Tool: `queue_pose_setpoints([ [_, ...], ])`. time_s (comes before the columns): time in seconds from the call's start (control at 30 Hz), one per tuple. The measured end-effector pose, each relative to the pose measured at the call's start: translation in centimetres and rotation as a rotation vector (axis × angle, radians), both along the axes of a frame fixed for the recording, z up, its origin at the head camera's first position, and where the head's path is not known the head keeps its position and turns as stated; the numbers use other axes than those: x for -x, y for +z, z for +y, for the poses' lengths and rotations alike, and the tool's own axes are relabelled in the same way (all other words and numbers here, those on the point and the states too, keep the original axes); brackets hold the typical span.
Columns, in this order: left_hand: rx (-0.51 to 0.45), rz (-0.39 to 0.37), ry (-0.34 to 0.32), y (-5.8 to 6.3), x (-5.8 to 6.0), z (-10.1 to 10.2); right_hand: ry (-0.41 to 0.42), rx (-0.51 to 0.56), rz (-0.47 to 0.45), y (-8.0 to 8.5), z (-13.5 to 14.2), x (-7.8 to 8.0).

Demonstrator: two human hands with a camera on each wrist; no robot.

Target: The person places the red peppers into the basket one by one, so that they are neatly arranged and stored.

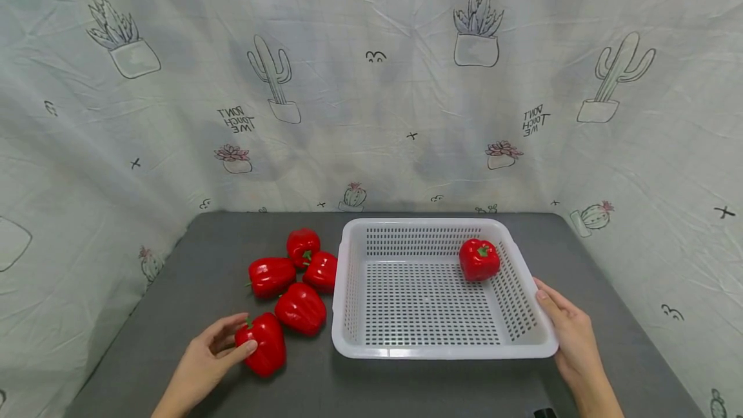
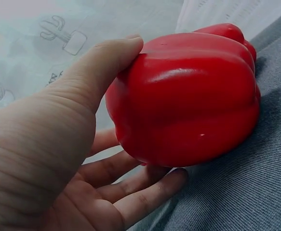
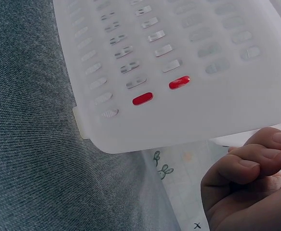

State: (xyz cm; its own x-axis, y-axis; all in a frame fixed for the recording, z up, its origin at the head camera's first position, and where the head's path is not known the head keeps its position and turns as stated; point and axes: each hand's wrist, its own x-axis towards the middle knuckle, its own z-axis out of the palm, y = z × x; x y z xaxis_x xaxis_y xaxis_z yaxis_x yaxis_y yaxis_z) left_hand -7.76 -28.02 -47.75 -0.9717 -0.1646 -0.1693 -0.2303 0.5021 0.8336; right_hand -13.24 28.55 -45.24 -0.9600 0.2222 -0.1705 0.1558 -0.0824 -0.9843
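My left hand has its thumb and fingers around the stem end of a red bell pepper at the lower left. In the left wrist view the thumb presses on one side of this bell pepper and the fingers lie under the other. On the right, my right hand grips the right rim of a white perforated plastic basket, thumb on top. Its curled fingers show at the basket's edge in the right wrist view. Inside the basket, a red bell pepper sits in the back right corner.
Several more red bell peppers, among them one nearest the held pepper and one farthest back, lie left of the basket on the grey table. A small black object shows at the bottom edge. A printed curtain surrounds the table.
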Motion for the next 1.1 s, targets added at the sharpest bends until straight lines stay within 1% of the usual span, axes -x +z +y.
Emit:
queue_pose_setpoints([
  [0.1, 0.006, 0.004, 0.000, 0.2, -0.1, 0.1, -0.005, -0.011, -0.002, 0.1, 0.0, 0.0],
  [0.23, -0.037, 0.019, 0.003, 0.5, -0.3, 0.2, -0.005, -0.018, -0.010, 0.1, 0.0, -0.1],
  [0.33, -0.084, 0.043, 0.008, 0.7, -0.5, 0.2, -0.001, -0.018, -0.016, 0.1, 0.1, -0.1],
  [0.4, -0.095, 0.062, 0.016, 0.8, -0.6, 0.2, 0.003, -0.016, -0.015, 0.1, 0.1, -0.1],
  [0.6, -0.089, 0.123, 0.039, 1.4, -1.1, -0.2, 0.007, 0.013, 0.006, 0.1, 0.1, -0.2],
  [0.73, -0.090, 0.192, 0.058, 2.3, -1.3, 0.0, 0.002, 0.035, 0.021, 0.1, 0.2, -0.3],
  [0.9, -0.119, 0.318, 0.057, 3.6, -1.0, 0.9, 0.005, 0.040, 0.038, 0.2, 0.2, -0.3],
  [1.0, -0.087, 0.394, 0.025, 4.6, -0.8, 1.6, 0.008, 0.040, 0.034, 0.2, 0.1, -0.2],
  [1.1, -0.068, 0.465, -0.045, 6.1, -0.6, 2.2, 0.008, 0.033, 0.029, 0.2, 0.0, -0.2],
])
